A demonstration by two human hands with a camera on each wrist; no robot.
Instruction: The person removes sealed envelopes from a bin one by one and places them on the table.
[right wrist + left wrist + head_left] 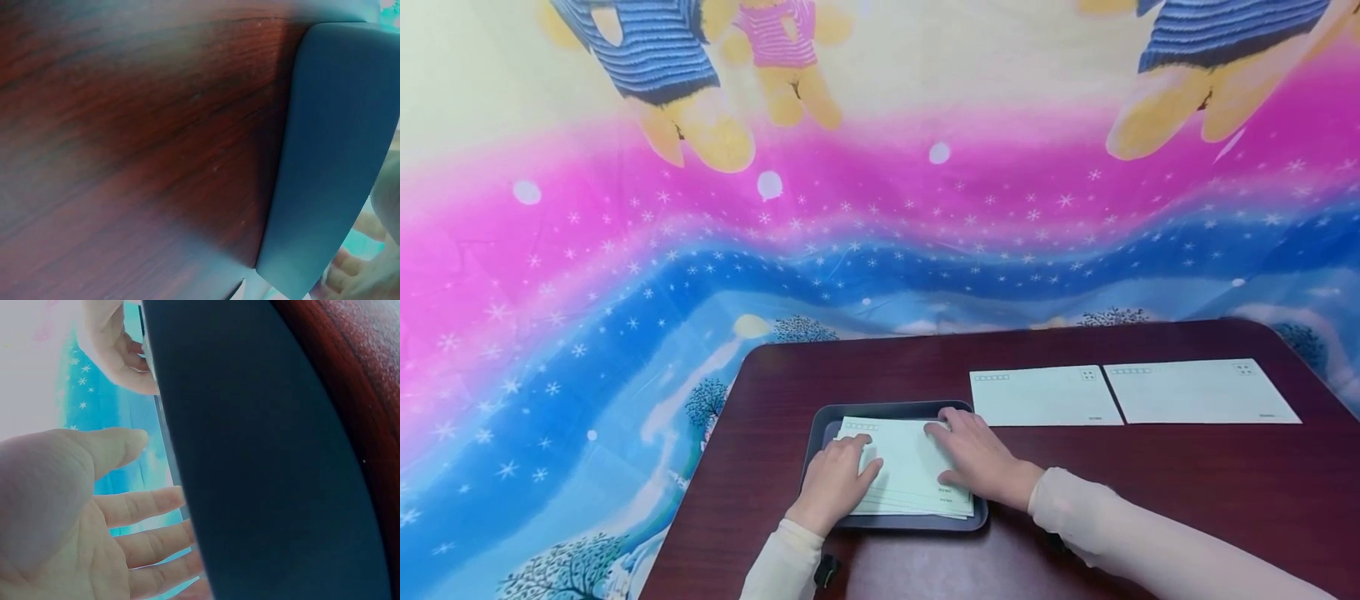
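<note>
A stack of pale envelopes [902, 458] lies in a dark grey tray [917, 523] on the table. My left hand [835, 479] rests over the left side of the stack, thumb apart from the fingers. In the left wrist view the left hand's fingers [150, 547] look fairly straight, reaching behind the tray wall [262, 450]. Over the stack's right side lies my right hand [981, 454], fingers spread near the upper right corner and thumb lower down. The tray wall [331, 144] hides much of it in the right wrist view.
Two single envelopes lie side by side right of the tray, a nearer one [1037, 398] and a farther one [1202, 392]. The dark red wooden table [1187, 475] has rounded back corners. Behind it hangs a colourful printed cloth [880, 183].
</note>
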